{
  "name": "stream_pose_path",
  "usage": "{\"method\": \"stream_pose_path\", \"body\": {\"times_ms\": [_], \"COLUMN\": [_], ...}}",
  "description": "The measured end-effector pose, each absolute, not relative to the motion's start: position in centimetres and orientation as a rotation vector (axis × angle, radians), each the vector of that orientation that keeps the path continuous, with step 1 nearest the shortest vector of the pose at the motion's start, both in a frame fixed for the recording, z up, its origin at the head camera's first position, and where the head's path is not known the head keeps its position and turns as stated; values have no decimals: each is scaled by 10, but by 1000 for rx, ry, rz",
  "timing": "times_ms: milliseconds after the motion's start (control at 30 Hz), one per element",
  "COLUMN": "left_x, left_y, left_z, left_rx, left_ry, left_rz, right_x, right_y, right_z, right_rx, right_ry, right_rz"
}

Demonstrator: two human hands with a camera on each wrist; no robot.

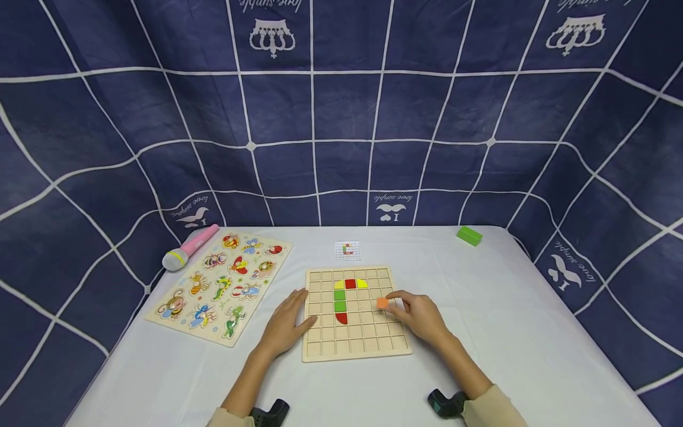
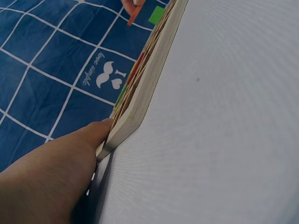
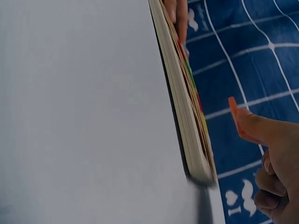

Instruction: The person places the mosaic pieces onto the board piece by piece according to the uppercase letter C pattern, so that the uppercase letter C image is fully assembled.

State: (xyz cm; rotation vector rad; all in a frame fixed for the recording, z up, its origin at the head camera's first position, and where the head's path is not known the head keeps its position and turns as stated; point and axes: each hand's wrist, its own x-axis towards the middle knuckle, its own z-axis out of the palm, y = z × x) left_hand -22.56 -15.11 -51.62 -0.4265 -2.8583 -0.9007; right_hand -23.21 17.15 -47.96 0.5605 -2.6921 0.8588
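Note:
A wooden grid board lies on the white table. Set in its cells are a red square tile between two yellow rounded tiles, two green square tiles below at the left, and a red rounded tile under those. My left hand rests at the board's left edge, thumb and fingers spread along the rim. Between thumb and fingertip my right hand pinches an orange tile over the right part of the board. In the right wrist view, that thin orange tile stands above board level.
Behind the board lies a small pattern card. To the left are an insect puzzle board and a pink toy microphone. A green block sits at the back right. Dark blue grid cloth hangs around the table.

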Motion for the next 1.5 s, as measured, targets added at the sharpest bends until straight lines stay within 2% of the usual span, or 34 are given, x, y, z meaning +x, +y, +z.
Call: {"method": "stream_pose_path", "body": {"times_ms": [367, 900, 1167, 1500], "left_x": [-225, -226, -227, -226], "left_y": [-151, -150, -150, -150], "left_z": [-516, -516, -518, -515], "left_rx": [-424, -418, -419, -419], "left_ry": [-2855, -2870, -2860, -2864], "left_rz": [-902, -895, -898, -906], "right_x": [-230, -231, -226, -213], "right_y": [128, 120, 138, 192], "right_z": [-492, -499, -491, -490], "right_rx": [739, 761, 696, 630], "right_ry": [-2732, -2738, -2737, -2786], "right_rz": [831, 782, 798, 905]}}
